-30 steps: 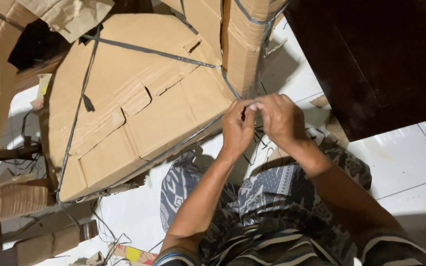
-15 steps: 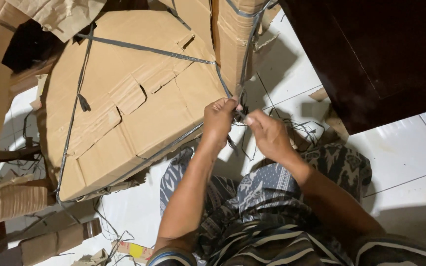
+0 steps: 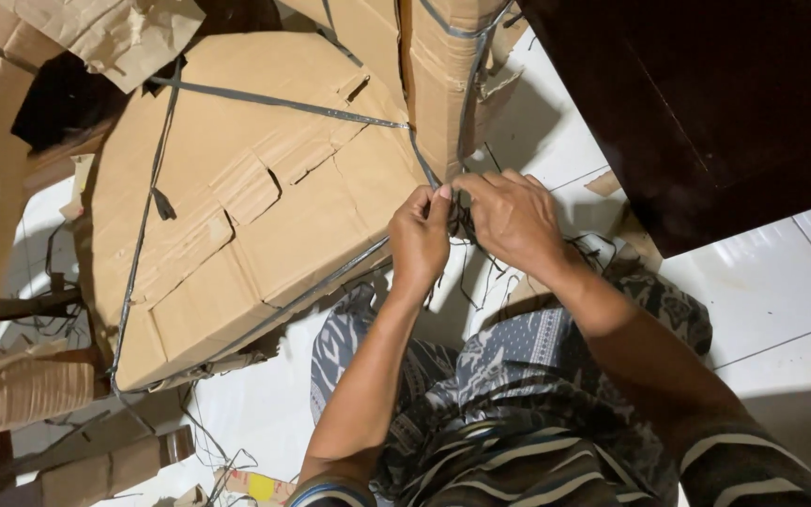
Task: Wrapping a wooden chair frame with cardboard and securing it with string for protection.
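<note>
We see our left hand (image 3: 420, 235) pinching the dark plastic strap (image 3: 279, 101) at the corner of the flattened cardboard bundle (image 3: 255, 207) | our right hand (image 3: 513, 221) closed on the same strap, probably at a knot, touching the left | bundle leans on the white tiled floor (image 3: 772, 282) beside a dark wooden cabinet (image 3: 706, 103).

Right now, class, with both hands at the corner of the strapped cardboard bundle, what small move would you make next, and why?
Probably pull the dark strap snug with both hands. The left hand and right hand pinch it together at the corner of the cardboard bundle, where several straps meet, and loose strap ends trail below the hands. Whether a knot is already formed cannot be seen.
</note>
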